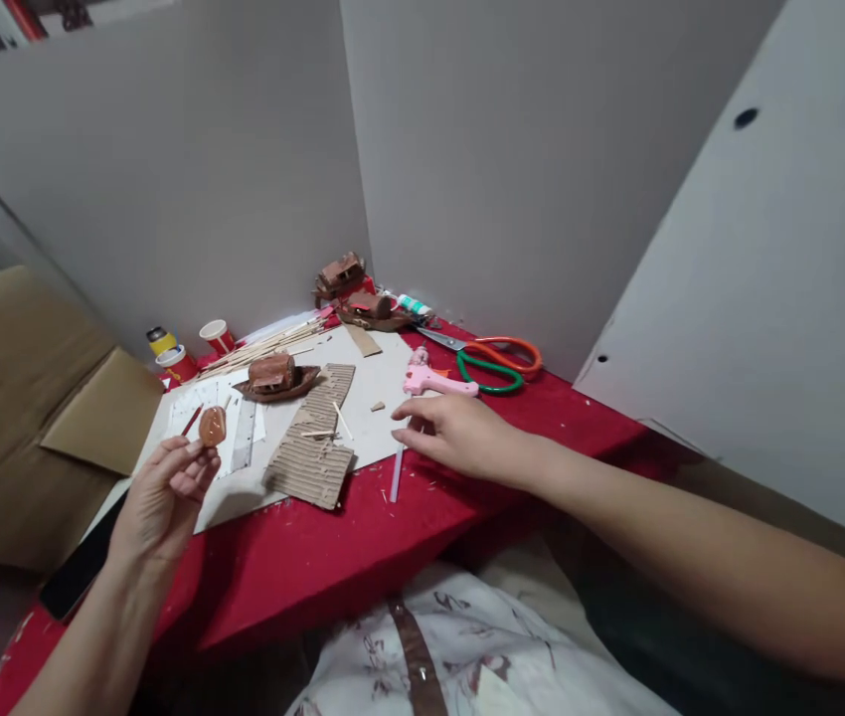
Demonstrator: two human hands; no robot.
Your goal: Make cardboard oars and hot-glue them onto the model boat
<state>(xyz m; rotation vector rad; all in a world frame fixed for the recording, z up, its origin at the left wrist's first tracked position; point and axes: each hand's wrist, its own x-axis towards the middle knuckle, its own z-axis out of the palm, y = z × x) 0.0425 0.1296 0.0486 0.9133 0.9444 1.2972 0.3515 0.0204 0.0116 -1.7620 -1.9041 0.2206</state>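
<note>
Raised over the left side of the table, my left hand [169, 482] pinches a small, glossy brown oval piece [212, 427] between thumb and fingertips. My right hand [459, 433] hovers near a pink glue gun [429, 379], with thumb and forefinger apart and nothing visible between them. Below its fingertips a translucent glue stick [397, 474] points toward the table's front edge. A brown model boat [277, 378] with a rounded cabin stands on the white board [385, 363]. Corrugated cardboard [310, 457] lies in front of it, with thin wooden sticks on top.
Two more model boats [374, 310] stand at the back corner. Scissors [497, 360] with orange and green handles lie right of the glue gun. Bamboo sticks [265, 343], paper cups [217, 336] and a ruler [243, 435] are at left, beside a cardboard box [20, 398] and a dark phone [84, 557].
</note>
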